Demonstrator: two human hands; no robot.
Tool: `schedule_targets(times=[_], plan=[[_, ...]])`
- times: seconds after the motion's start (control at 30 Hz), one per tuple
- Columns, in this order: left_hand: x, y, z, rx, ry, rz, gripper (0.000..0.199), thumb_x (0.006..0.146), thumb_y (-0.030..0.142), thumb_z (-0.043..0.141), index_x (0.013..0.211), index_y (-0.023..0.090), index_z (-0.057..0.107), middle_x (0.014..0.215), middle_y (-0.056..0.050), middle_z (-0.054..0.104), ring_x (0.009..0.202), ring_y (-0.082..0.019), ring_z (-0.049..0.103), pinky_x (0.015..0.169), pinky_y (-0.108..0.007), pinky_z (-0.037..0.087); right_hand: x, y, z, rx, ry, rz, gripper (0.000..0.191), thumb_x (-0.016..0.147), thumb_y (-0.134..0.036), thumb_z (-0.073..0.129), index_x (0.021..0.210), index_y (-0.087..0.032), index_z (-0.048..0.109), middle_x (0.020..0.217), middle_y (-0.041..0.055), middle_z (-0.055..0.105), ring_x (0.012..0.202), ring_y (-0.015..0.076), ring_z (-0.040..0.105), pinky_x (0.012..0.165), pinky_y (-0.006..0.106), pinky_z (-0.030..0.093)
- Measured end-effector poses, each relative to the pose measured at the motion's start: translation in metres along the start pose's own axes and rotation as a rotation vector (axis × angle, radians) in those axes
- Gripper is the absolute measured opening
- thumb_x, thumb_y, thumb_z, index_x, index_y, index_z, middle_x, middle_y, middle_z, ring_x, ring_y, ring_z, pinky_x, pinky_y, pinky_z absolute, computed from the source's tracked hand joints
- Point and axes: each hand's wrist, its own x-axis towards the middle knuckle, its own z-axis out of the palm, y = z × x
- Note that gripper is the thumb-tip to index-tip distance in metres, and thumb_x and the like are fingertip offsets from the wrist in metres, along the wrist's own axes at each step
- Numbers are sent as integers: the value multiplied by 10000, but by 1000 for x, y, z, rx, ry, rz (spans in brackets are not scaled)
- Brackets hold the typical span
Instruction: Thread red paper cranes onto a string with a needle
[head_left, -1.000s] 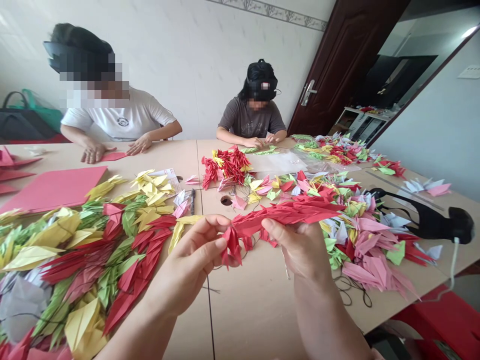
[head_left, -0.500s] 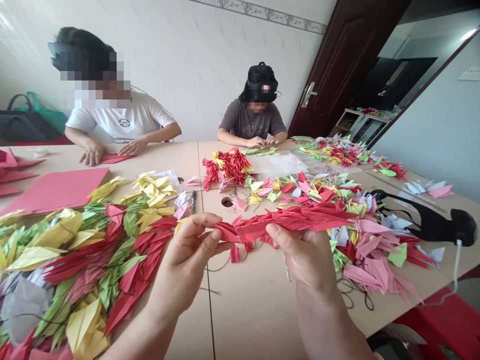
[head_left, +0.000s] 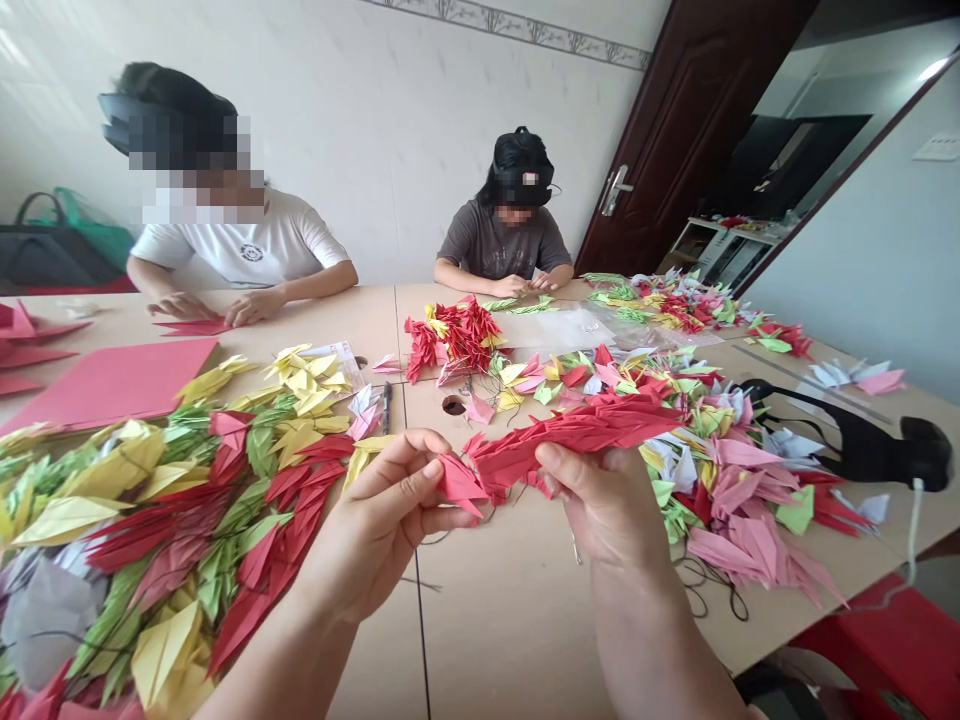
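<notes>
Above the table's middle, my right hand (head_left: 611, 495) is closed round a long stack of red folded paper cranes (head_left: 577, 435), its thumb pressed along the near side. The stack points up to the right, nested piece on piece. At its left end my left hand (head_left: 397, 495) pinches one red folded paper crane (head_left: 459, 482) between thumb and fingers. That piece sits beside the stack's end; whether a thread joins them I cannot tell. Small red paper ends hang beneath the stack, and a thin metal-looking strand (head_left: 576, 548) dangles below my right hand.
Heaps of coloured folded paper (head_left: 172, 520) fill the left; more pink and white pieces (head_left: 739, 490) lie right, near a black strap device (head_left: 847, 430). Red sheets (head_left: 112, 380) are stacked at left. Two people (head_left: 240, 250) sit opposite, hands on the table. Black cords (head_left: 709, 585) lie at right.
My left hand has turned its red piece so the point tips downward, slightly apart from the stack. The stack in my right hand has shifted a little left. The left co-worker's hands moved over red paper.
</notes>
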Motion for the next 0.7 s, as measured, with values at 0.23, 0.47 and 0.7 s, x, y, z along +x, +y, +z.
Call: schedule_targets(times=[0.23, 0.47, 0.7], plan=[[1, 1, 2, 11, 20, 21, 115, 819, 235, 720, 849, 198, 615, 749, 18, 673, 649, -94, 670, 632, -179, 583, -2, 1, 0, -27, -19, 8, 90, 738, -232, 787, 712, -241, 701, 599, -52, 612, 533, 98, 537, 572, 239, 495], [1, -11, 0, 197, 190, 217, 100, 853, 283, 688, 905, 225, 625, 827, 28, 604, 758, -79, 601, 710, -167, 576, -8, 1, 3, -132, -1, -80, 76, 775, -225, 760, 720, -242, 711, 624, -38, 645, 556, 107, 577, 542, 227, 507], [-6, -17, 4, 331, 196, 325, 89, 893, 290, 636, 959, 259, 586, 942, 20, 612, 842, -98, 606, 814, -220, 559, -15, 10, 14, -291, 0, -227, 49, 807, -197, 717, 819, -241, 701, 767, -8, 707, 696, 151, 665, 635, 262, 570]])
